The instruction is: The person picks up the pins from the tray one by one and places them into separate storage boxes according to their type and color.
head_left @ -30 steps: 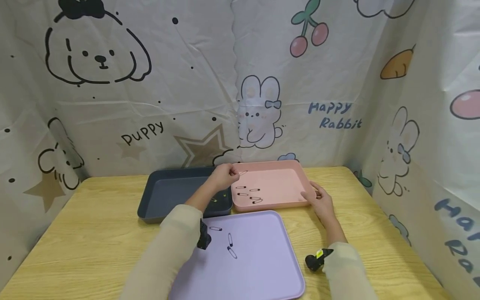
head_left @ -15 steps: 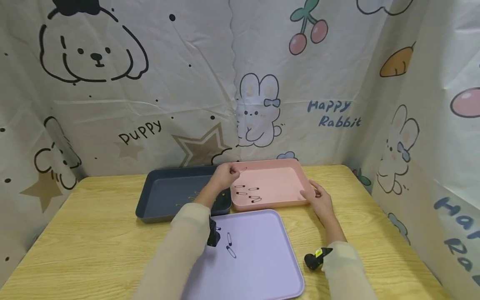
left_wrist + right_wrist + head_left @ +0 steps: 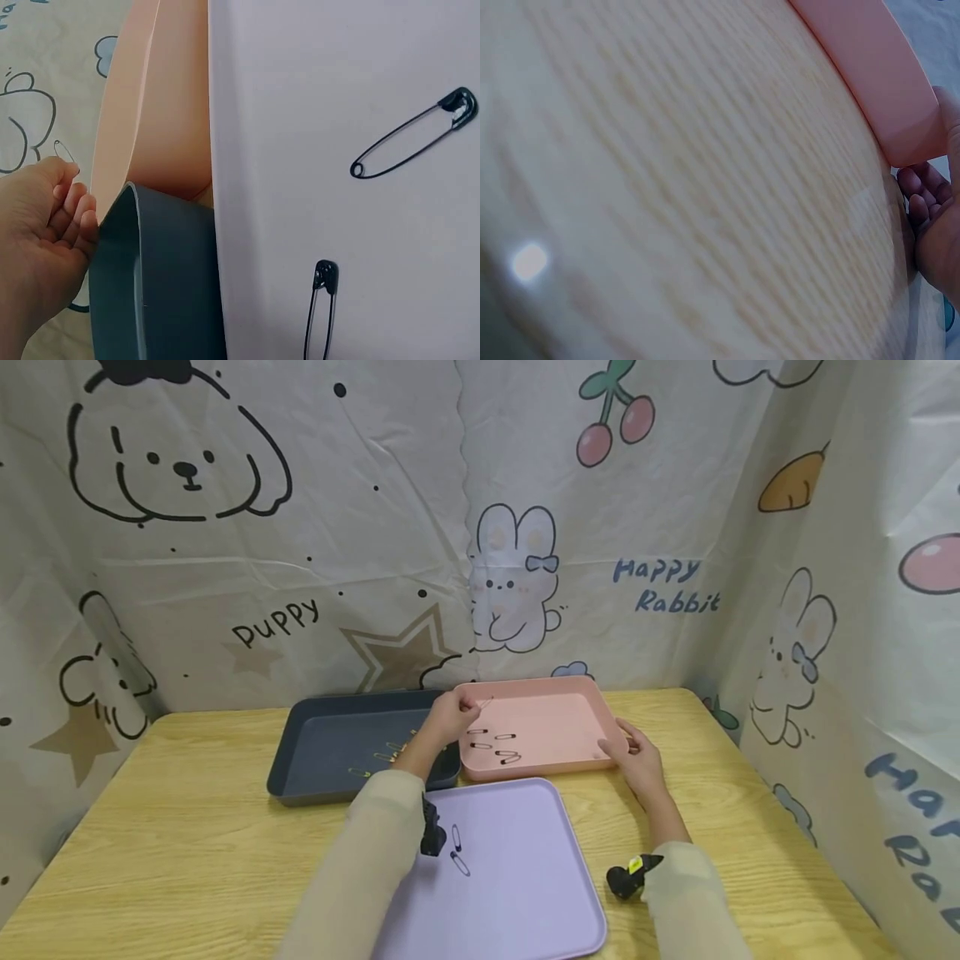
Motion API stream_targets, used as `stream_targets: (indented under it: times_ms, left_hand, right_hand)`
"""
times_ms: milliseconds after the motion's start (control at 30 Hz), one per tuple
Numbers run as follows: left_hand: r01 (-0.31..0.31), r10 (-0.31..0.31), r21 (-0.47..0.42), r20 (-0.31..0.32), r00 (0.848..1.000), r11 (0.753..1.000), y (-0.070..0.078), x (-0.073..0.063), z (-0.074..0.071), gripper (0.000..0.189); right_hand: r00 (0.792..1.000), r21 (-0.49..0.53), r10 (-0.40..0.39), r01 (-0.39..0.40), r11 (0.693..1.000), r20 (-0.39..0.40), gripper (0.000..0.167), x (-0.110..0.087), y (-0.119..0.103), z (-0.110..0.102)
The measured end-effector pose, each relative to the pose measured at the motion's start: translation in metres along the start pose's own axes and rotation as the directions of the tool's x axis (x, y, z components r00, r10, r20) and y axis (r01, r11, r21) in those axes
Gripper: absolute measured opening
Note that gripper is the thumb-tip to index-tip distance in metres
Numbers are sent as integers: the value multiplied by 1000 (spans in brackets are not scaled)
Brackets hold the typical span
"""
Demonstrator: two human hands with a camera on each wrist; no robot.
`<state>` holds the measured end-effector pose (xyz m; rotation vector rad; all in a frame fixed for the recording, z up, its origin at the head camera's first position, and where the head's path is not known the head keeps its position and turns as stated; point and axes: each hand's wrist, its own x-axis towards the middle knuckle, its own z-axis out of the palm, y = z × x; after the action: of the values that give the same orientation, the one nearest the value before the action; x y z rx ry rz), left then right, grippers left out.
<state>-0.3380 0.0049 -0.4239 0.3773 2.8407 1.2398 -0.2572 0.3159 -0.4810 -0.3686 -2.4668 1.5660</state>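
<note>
My left hand (image 3: 451,713) pinches a safety pin (image 3: 64,151) between thumb and fingertips, over the pink tray's left end. That pink tray (image 3: 558,727) has several black-headed safety pins (image 3: 506,737) lying in its left part. At its right end, my right hand (image 3: 637,758) grips the wall, thumb inside the rim and fingers outside; the right wrist view shows the fingers (image 3: 922,187) at the tray's corner. On the lilac tray (image 3: 525,877) lie black-headed safety pins, one (image 3: 416,135) slanted and another (image 3: 321,307) nearer upright in the left wrist view.
A dark blue-grey tray (image 3: 322,743) stands left of the pink one, with several yellow-headed safety pins (image 3: 360,772) partly behind my left forearm. All three trays sit close together on a wooden table (image 3: 187,860). A printed curtain (image 3: 375,527) hangs behind and at both sides.
My left forearm has swung right, uncovering yellow-headed pins in the dark tray and covering one pin on the lilac tray. Both hands keep their places at the pink tray.
</note>
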Motion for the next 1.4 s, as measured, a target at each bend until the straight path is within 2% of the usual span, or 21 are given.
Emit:
stream_targets:
  times_ms: [67, 400, 733, 867, 1067, 1400]
  left_hand:
    - [17, -17, -12, 6, 1000, 1000, -1, 0, -1, 10]
    - [63, -62, -59, 28, 998, 996, -5, -2, -7, 21]
    - [35, -32, -56, 50, 998, 998, -12, -12, -15, 18]
    - [26, -21, -65, 66, 998, 998, -11, -20, -21, 21]
    - [49, -37, -86, 131, 991, 995, -11, -36, -28, 23]
    - [12, -9, -13, 168, 986, 1000, -19, -67, -42, 16]
  right_hand:
    - [1000, 2, -11, 11, 1000, 0, 66, -1, -1, 1]
    - [999, -25, 45, -44, 999, 6, 65, 1, -2, 0]
    - [999, -28, 44, -44, 999, 10, 66, 2, -2, 2]
    - [999, -44, 44, -43, 998, 7, 66, 1, -2, 1]
    - [999, -55, 39, -39, 998, -3, 66, -1, -4, -1]
    - [1000, -52, 29, -29, 998, 11, 68, 0, -2, 1]
